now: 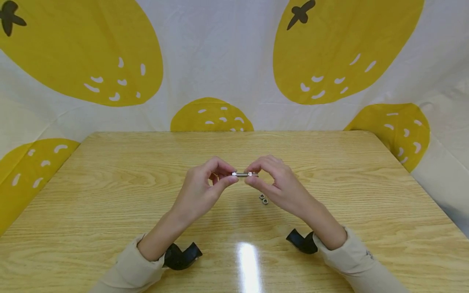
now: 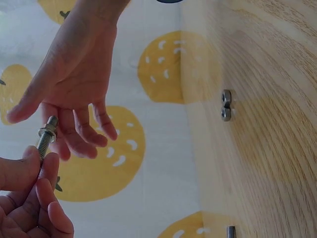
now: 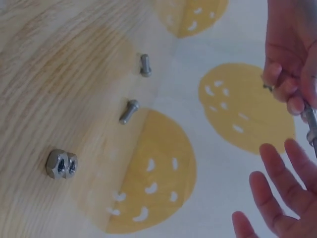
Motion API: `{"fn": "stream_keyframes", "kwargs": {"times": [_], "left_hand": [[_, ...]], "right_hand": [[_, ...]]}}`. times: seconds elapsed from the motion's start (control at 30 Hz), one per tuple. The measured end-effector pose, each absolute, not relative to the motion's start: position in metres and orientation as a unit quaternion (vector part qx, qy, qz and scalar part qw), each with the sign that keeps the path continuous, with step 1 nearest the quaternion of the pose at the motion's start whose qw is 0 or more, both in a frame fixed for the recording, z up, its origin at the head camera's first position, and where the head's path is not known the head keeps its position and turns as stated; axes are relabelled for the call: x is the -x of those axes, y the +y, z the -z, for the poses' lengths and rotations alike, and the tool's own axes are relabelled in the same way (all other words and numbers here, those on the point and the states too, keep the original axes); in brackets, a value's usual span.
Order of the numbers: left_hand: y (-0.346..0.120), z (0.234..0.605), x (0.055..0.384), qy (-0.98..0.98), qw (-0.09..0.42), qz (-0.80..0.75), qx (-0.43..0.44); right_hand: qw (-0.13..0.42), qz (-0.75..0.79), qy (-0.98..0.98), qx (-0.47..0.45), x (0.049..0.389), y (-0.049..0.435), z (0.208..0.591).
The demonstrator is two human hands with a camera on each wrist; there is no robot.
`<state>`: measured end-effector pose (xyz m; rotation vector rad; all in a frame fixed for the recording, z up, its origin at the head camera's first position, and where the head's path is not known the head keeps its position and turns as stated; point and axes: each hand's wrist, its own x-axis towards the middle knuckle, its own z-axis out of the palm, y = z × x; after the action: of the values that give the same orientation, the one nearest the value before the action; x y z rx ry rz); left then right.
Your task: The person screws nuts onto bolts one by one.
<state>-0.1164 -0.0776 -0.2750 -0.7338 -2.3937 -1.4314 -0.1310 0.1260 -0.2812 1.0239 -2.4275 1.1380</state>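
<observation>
My left hand (image 1: 200, 185) pinches a silver bolt (image 1: 242, 175) at its head end between thumb and index finger, holding it level above the table. A hex nut (image 1: 250, 174) sits on the threaded shank, with the bolt's tip sticking out past it. Around that nut my right hand (image 1: 276, 183) has its thumb and index finger spread, one on either side. The left wrist view shows the right hand's thumb apart from the nut (image 2: 48, 132) and its other fingers loosely extended. The bolt's head is hidden in the left fingers.
Two loose nuts (image 1: 264, 199) lie side by side on the wooden table (image 1: 146, 162), below the right hand. In the right wrist view, one bolt (image 3: 144, 65) and another bolt (image 3: 130, 111) lie on the tabletop. A patterned cloth (image 1: 220, 61) hangs behind the table.
</observation>
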Motion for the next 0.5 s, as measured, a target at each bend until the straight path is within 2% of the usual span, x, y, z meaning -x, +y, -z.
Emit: {"fn": "stream_keyframes", "kwargs": {"times": [0.13, 0.5], "left_hand": [[-0.078, 0.2749, 0.1166, -0.825, 0.129, 0.491, 0.248], [-0.0788, 0.2743, 0.1164, -0.825, 0.135, 0.489, 0.247]], "right_hand": [[0.124, -0.397, -0.837, -0.356, 0.1293, 0.1273, 0.2784], [0.161, -0.391, -0.819, -0.389, 0.1307, 0.1282, 0.28]]}}
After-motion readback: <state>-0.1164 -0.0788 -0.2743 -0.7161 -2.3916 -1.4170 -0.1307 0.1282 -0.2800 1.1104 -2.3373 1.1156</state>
